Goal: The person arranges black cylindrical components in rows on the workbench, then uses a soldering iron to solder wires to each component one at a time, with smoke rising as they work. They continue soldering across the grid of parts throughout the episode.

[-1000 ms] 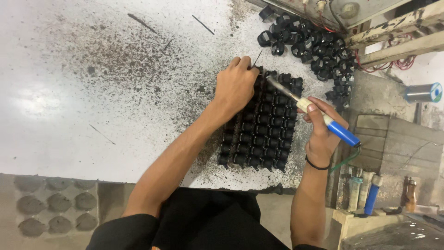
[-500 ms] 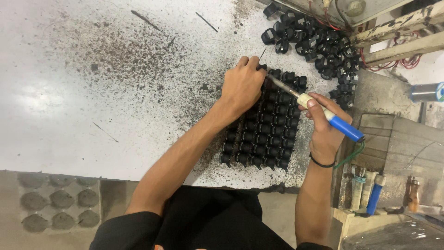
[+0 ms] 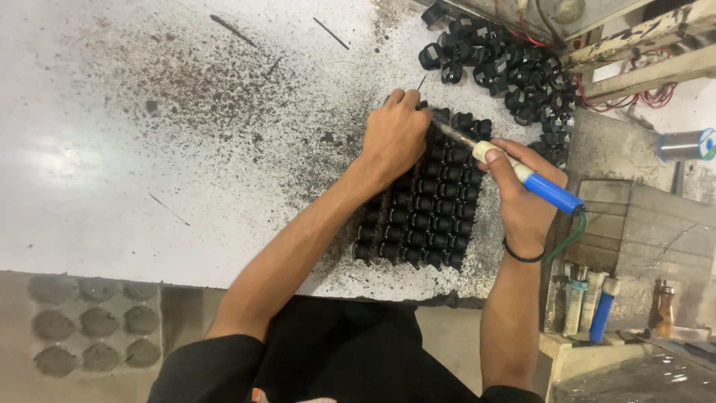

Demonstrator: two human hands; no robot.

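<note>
Both hands worked over the block of black parts: the left hand lay curled on its upper rows, steadying them, while the right hand pinched a blue-handled soldering iron, tip touching the top row. Judging from this, soldering was underway; the next joint would need a steady tip.

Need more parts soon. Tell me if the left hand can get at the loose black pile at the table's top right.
Probably yes. The left hand rests on the block of black parts, and only bare table lies between it and the pile; the soldering iron sits lower.
</note>
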